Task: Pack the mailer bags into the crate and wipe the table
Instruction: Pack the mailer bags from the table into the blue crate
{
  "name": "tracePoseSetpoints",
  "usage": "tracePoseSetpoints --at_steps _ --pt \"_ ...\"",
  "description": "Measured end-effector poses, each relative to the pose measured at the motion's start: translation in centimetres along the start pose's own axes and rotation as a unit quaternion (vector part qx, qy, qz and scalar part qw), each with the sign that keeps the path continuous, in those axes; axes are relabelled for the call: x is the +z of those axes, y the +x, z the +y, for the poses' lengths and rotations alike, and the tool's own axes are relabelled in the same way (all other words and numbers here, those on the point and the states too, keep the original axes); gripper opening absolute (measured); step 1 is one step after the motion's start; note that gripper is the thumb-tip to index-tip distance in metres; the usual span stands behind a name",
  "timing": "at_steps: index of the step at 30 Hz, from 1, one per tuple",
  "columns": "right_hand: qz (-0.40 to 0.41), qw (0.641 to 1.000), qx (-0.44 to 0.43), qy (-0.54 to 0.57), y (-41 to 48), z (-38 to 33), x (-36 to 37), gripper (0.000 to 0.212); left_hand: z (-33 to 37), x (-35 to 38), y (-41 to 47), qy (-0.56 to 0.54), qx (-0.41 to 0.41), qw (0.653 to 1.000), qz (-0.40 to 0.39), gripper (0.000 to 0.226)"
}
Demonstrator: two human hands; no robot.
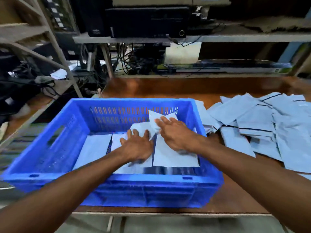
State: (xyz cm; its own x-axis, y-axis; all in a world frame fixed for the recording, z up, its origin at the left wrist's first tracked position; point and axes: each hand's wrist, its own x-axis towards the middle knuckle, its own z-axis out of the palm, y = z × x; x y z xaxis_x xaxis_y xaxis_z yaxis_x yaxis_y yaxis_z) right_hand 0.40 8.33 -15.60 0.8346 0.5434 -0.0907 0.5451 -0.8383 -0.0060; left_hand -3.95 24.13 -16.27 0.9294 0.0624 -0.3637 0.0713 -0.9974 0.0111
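Note:
A blue plastic crate [55, 148] stands on the brown table [168, 88], its left part overhanging the table's edge. Several pale mailer bags [96, 148] lie flat on its floor. Both my hands are inside the crate. My left hand [137, 147] presses on bags near the middle, fingers over a crumpled one [141, 127]. My right hand [175, 133] rests on another bag [170, 157] whose far end [156, 116] curls up against the back wall. A loose heap of mailer bags [259, 125] covers the table to the right of the crate.
Metal shelving [235, 37] behind the table carries black electronic boxes [146, 21] and tangled cables [134, 63]. A slanted grey rack [55, 47] with dark gear stands at the left. The table's front edge [168, 213] runs just under the crate.

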Motion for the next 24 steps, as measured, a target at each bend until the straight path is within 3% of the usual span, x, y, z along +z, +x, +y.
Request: tracePoseSetpoints --at_steps 5,8,13,17,19,22,24 --pt "-0.276 0.954 0.113 -0.03 0.7 -0.5 3.5 0.077 -0.3 -0.3 2.1 0.08 0.116 0.972 -0.186 0.068" --pt "-0.347 0.927 0.118 -0.082 0.3 -0.9 3.9 0.094 -1.7 0.4 3.5 0.102 0.111 0.966 -0.208 0.097" --pt "-0.404 0.902 0.135 -0.07 0.3 -1.4 3.6 0.097 -1.2 2.5 3.7 0.161 0.107 0.962 -0.194 0.105" --pt "-0.378 0.915 0.132 -0.052 0.2 -1.5 2.3 0.092 0.4 1.9 2.8 0.147 0.085 0.972 -0.16 0.1" --pt "-0.327 0.938 0.1 -0.055 -0.3 -1.5 0.7 0.08 1.1 0.8 2.2 0.158 0.076 0.972 -0.155 0.094" --pt "-0.081 0.996 0.018 0.015 -1.8 0.6 -2.9 0.047 1.7 -2.0 2.3 0.163 0.076 0.981 -0.068 0.086" --pt "0.113 0.99 0.022 0.086 -3.8 4.1 -5.9 0.041 2.6 -4.4 2.5 0.081 0.091 0.991 0.049 0.069"
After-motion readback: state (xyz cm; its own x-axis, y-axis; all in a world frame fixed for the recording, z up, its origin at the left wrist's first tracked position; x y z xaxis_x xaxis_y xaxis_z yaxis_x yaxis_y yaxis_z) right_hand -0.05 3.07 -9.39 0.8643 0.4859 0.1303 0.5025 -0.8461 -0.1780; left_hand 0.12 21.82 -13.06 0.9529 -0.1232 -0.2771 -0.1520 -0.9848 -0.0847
